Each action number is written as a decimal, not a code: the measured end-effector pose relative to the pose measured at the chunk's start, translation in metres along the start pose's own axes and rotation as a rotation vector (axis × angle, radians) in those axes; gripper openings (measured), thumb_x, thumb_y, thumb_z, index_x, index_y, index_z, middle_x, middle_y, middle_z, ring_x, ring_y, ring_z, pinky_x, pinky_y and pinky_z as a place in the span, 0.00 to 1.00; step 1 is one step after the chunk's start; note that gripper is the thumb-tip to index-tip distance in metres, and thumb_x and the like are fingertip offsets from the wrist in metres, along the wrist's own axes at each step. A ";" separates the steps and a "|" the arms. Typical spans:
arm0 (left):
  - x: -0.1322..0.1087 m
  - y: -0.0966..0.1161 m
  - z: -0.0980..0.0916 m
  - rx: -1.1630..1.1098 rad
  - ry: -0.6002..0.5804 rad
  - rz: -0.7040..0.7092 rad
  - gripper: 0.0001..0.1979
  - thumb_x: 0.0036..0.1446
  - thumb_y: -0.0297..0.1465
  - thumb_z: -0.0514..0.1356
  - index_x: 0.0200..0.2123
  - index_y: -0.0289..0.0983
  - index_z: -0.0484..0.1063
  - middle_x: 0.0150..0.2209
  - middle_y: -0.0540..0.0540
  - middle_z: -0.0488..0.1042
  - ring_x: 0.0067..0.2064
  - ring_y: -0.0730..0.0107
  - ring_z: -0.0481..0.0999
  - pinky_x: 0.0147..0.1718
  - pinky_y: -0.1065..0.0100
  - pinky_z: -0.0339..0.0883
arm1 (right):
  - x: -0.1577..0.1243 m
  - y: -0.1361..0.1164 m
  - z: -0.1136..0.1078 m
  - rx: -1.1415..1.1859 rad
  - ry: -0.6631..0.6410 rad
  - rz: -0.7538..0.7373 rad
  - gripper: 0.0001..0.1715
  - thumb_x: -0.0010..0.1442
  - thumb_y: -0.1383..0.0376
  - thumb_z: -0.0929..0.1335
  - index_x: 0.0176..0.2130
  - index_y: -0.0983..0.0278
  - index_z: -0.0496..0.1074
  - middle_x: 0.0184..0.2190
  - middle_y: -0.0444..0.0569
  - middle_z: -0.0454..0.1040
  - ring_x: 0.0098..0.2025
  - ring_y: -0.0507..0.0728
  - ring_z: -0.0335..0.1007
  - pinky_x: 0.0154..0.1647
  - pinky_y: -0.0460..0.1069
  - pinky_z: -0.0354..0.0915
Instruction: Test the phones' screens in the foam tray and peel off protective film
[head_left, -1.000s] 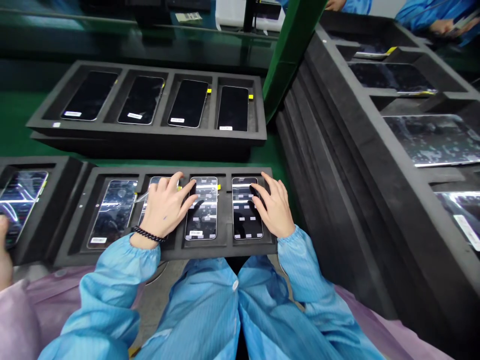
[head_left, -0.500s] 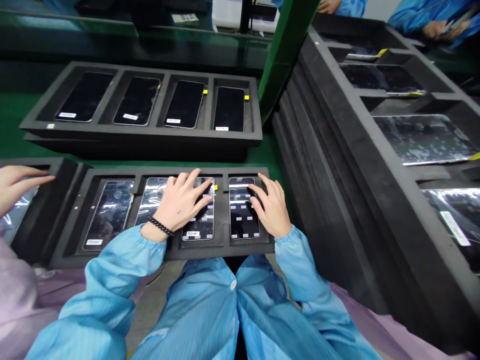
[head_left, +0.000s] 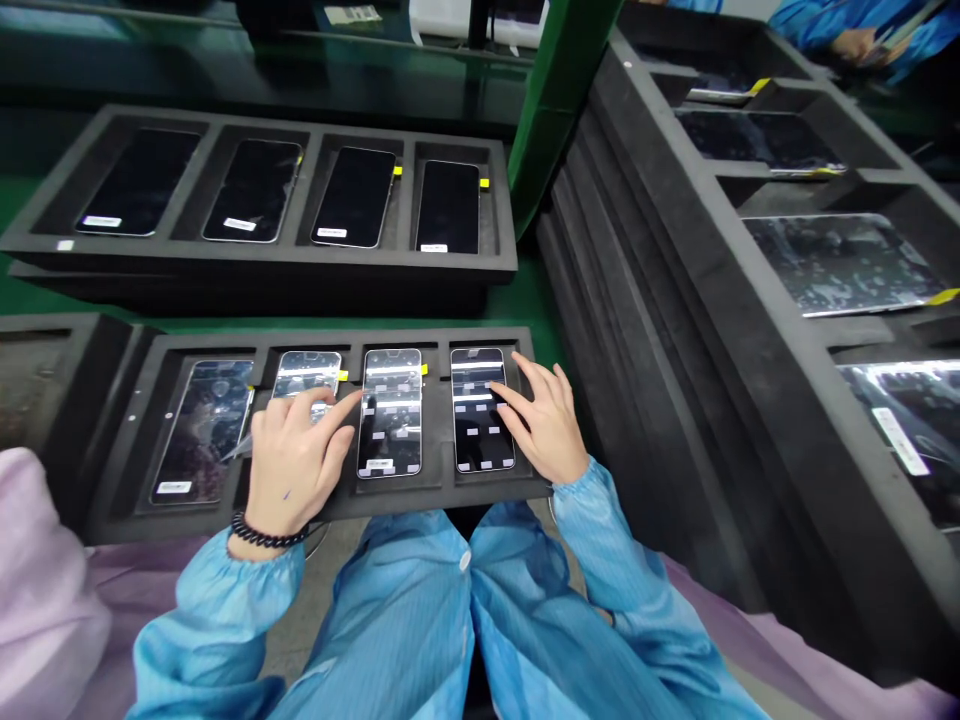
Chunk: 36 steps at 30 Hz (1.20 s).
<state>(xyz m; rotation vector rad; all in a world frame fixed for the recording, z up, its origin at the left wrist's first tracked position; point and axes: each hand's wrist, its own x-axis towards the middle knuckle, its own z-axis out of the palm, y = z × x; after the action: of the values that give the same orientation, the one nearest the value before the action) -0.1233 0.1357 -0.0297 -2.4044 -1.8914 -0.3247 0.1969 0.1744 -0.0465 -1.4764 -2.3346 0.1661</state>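
A black foam tray [head_left: 420, 492] lies across my lap with four phones in its slots, their screens under glossy film. My left hand [head_left: 289, 465], a dark bead bracelet at the wrist, is closed over the second phone [head_left: 307, 372], thumb pointing right toward the third phone [head_left: 390, 410]. A clear film edge pokes out beside the hand's left side. My right hand [head_left: 544, 420] is open, fingers spread, with its fingertips resting on the right side of the fourth phone [head_left: 476, 405]. The first phone [head_left: 202, 430] lies untouched.
A second foam tray [head_left: 262, 262] with four dark phones sits farther back on the green surface. A tall stack of foam trays [head_left: 675, 350] holding phones fills the right side, behind a green post [head_left: 555, 100]. Another person's pink sleeve [head_left: 37, 570] is at left.
My left hand slid from the third phone back onto the second and closed over it. The other person's hand at the left has gone out of view. My right hand barely moved.
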 end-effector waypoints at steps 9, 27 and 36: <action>0.004 0.004 0.007 0.033 -0.099 0.040 0.27 0.69 0.41 0.44 0.65 0.42 0.66 0.52 0.36 0.71 0.44 0.51 0.66 0.40 0.55 0.58 | 0.017 -0.015 0.002 0.012 -0.056 -0.158 0.20 0.72 0.58 0.62 0.56 0.59 0.75 0.69 0.57 0.60 0.69 0.65 0.58 0.72 0.72 0.47; 0.006 0.014 -0.010 0.007 -0.013 0.152 0.29 0.69 0.44 0.44 0.65 0.41 0.67 0.52 0.33 0.69 0.44 0.48 0.65 0.41 0.53 0.59 | -0.016 -0.013 -0.005 -0.012 -0.033 -0.084 0.18 0.71 0.59 0.63 0.55 0.58 0.76 0.68 0.56 0.62 0.67 0.64 0.60 0.72 0.71 0.49; -0.024 0.004 -0.008 0.045 -0.059 0.051 0.26 0.69 0.42 0.45 0.63 0.44 0.69 0.53 0.35 0.69 0.46 0.48 0.66 0.40 0.54 0.60 | 0.007 -0.026 -0.001 0.029 -0.129 -0.219 0.19 0.71 0.59 0.63 0.55 0.58 0.76 0.70 0.56 0.60 0.68 0.65 0.59 0.73 0.73 0.46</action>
<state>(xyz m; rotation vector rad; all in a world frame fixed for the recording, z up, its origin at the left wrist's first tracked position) -0.1260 0.1105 -0.0268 -2.4542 -1.8365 -0.2082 0.1727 0.1687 -0.0361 -1.2187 -2.5647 0.2412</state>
